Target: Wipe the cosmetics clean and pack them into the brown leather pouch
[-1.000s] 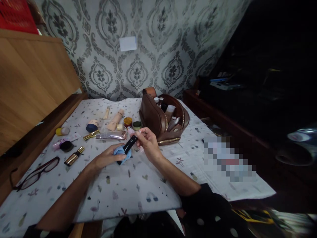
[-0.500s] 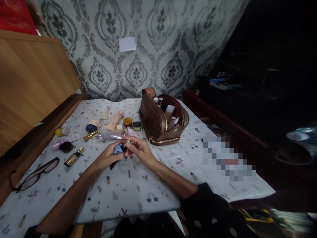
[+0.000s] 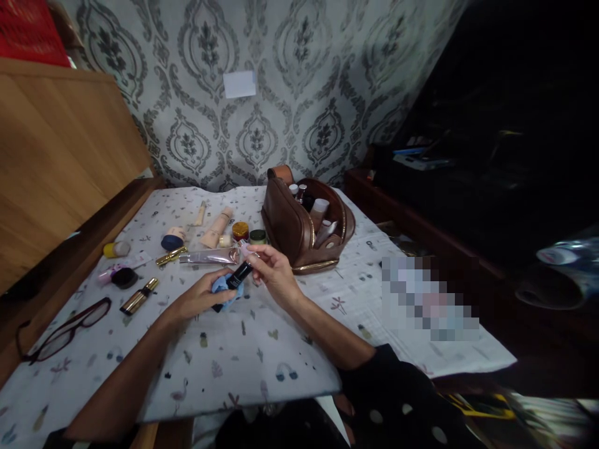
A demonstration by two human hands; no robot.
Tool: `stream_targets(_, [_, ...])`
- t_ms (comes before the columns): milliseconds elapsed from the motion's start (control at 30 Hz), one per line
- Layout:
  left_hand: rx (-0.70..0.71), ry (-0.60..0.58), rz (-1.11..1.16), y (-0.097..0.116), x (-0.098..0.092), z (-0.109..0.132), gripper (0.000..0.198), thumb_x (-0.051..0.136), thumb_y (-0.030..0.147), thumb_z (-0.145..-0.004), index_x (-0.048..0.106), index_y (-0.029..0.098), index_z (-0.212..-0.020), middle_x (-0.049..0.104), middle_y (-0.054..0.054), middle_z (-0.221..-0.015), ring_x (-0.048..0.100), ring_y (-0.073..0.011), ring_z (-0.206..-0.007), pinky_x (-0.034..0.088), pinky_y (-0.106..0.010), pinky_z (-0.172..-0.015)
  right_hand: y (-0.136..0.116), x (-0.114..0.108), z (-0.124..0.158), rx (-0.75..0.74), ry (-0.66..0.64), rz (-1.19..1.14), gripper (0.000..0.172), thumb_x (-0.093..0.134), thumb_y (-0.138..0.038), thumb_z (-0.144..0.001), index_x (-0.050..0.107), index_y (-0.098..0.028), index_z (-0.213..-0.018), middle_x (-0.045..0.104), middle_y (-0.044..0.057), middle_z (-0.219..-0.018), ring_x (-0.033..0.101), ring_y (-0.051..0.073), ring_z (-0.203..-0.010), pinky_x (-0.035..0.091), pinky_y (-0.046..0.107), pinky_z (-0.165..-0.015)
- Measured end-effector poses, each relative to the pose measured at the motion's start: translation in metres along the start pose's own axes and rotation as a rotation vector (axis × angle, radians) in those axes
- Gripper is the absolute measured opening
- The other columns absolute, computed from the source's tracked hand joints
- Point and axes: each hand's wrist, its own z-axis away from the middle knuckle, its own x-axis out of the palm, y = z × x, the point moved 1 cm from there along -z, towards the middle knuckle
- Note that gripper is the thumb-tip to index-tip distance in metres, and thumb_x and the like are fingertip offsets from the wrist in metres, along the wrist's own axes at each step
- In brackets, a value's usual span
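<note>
Above the patterned tablecloth [image 3: 243, 355] my left hand [image 3: 199, 298] is closed round a small blue cloth [image 3: 219, 285] wrapped about the lower end of a black tube [image 3: 238, 275]. My right hand [image 3: 274, 274] pinches the upper end of that tube with fingertips. The tube slants up to the right between both hands. Just behind the hands lies a silver-pink tube [image 3: 208, 255] flat on the cloth.
An open brown toiletry bag [image 3: 292, 227] with bottles inside stands behind my right hand. Small jars [image 3: 241, 231], cream tubes [image 3: 216, 227], gold lipsticks [image 3: 139, 296], a compact [image 3: 125, 277] and glasses [image 3: 60, 330] lie to the left. A wooden headboard [image 3: 51, 156] rises at left; dark furniture at right.
Half a second ago my hands were low and close over the blue cloth with the tube mostly hidden. Now the right hand has lifted, and the black tube shows slanted between them again.
</note>
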Motion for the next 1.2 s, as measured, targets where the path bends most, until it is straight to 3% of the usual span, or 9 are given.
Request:
stream_targets(67, [-0.011, 0.018, 0.035, -0.003, -0.001, 0.000, 0.046, 0.068, 0.046, -0.081, 0.062, 0.015, -0.114, 0.062, -0.003, -0.089, 0.054, -0.0156, -0.078, 0.043, -0.024, -0.069, 0.000, 0.001, 0.001, 0.037, -0.064, -0.004, 0.044, 0.086, -0.043, -0.062, 0.069, -0.017, -0.094, 0.063, -0.003, -0.071, 0.048, 0.005, -0.048, 0.040, 0.019, -0.043])
stream_targets(167, [0.015, 0.046, 0.061, -0.005, 0.001, 0.000, 0.047, 0.070, 0.044, -0.080, 0.064, 0.017, -0.118, 0.065, -0.004, -0.095, 0.057, -0.0180, -0.084, 0.045, -0.026, -0.075, 0.001, 0.003, 0.003, 0.048, -0.105, 0.013, 0.040, 0.085, -0.044, -0.063, 0.069, -0.017, -0.087, 0.060, -0.003, -0.066, 0.048, 0.006, -0.048, 0.041, 0.020, -0.043])
stream_targets(333, [0.134, 0.005, 0.037, 0.006, 0.011, -0.005, 0.042, 0.068, 0.040, -0.082, 0.066, 0.015, -0.116, 0.068, -0.007, -0.104, 0.059, -0.0220, -0.096, 0.046, -0.031, -0.087, 0.009, 0.007, 0.009, 0.016, -0.095, 0.111, 0.043, 0.087, -0.045, -0.058, 0.054, -0.018, -0.066, 0.063, -0.003, -0.070, 0.043, 0.004, -0.044, 0.034, 0.018, -0.039])
stream_targets(500, [0.140, 0.025, 0.019, 0.012, 0.017, -0.008, 0.040, 0.069, 0.041, -0.080, 0.067, 0.013, -0.108, 0.068, -0.007, -0.097, 0.059, -0.0215, -0.091, 0.047, -0.031, -0.084, 0.012, 0.009, 0.010, -0.001, -0.072, 0.186, 0.049, 0.086, -0.051, -0.057, 0.049, -0.019, -0.063, 0.058, -0.005, -0.060, 0.041, 0.005, -0.042, 0.031, 0.018, -0.038])
stream_targets(600, [0.128, -0.013, -0.003, 0.010, 0.014, -0.007, 0.042, 0.072, 0.041, -0.078, 0.066, 0.015, -0.111, 0.066, -0.006, -0.103, 0.057, -0.0227, -0.095, 0.046, -0.032, -0.086, 0.006, 0.007, 0.007, -0.044, 0.013, 0.156, 0.052, 0.086, -0.053, -0.056, 0.047, -0.019, -0.062, 0.052, -0.007, -0.054, 0.040, 0.005, -0.040, 0.031, 0.019, -0.038])
stream_targets(767, [0.059, -0.082, 0.019, 0.009, 0.009, -0.003, 0.041, 0.076, 0.040, -0.076, 0.063, 0.015, -0.106, 0.059, -0.001, -0.086, 0.051, -0.0131, -0.073, 0.044, -0.022, -0.065, -0.006, 0.001, 0.002, -0.130, 0.184, 0.085, 0.052, 0.086, -0.051, -0.057, 0.044, -0.020, -0.064, 0.046, -0.009, -0.052, 0.035, 0.004, -0.038, 0.026, 0.018, -0.035])
stream_targets(900, [0.039, -0.089, 0.168, 0.012, 0.013, 0.000, 0.045, 0.068, 0.047, -0.081, 0.060, 0.012, -0.108, 0.057, 0.000, -0.076, 0.049, -0.0102, -0.058, 0.039, -0.020, -0.047, -0.006, 0.001, 0.001, -0.115, 0.158, 0.013, 0.046, 0.083, -0.050, -0.062, 0.049, -0.020, -0.068, 0.049, -0.008, -0.053, 0.039, 0.005, -0.040, 0.029, 0.019, -0.037])
stream_targets(1067, [0.026, 0.086, 0.108, 0.007, 0.021, -0.001, 0.053, 0.061, 0.057, -0.083, 0.062, 0.010, -0.107, 0.056, 0.001, -0.066, 0.043, -0.0091, -0.045, 0.037, -0.022, -0.042, 0.004, 0.006, 0.005, -0.021, -0.044, 0.094, 0.040, 0.084, -0.045, -0.063, 0.069, -0.018, -0.089, 0.066, 0.000, -0.078, 0.057, 0.012, -0.066, 0.049, 0.025, -0.062])
stream_targets(1200, [0.060, 0.195, -0.055, 0.009, 0.024, -0.002, 0.042, 0.063, 0.053, -0.082, 0.066, 0.013, -0.096, 0.058, 0.000, -0.067, 0.051, -0.0147, -0.062, 0.044, -0.025, -0.057, 0.004, 0.005, 0.016, -0.017, -0.123, 0.153, 0.038, 0.079, -0.049, -0.071, 0.070, -0.019, -0.093, 0.068, 0.003, -0.090, 0.062, 0.020, -0.092, 0.049, 0.032, -0.087])
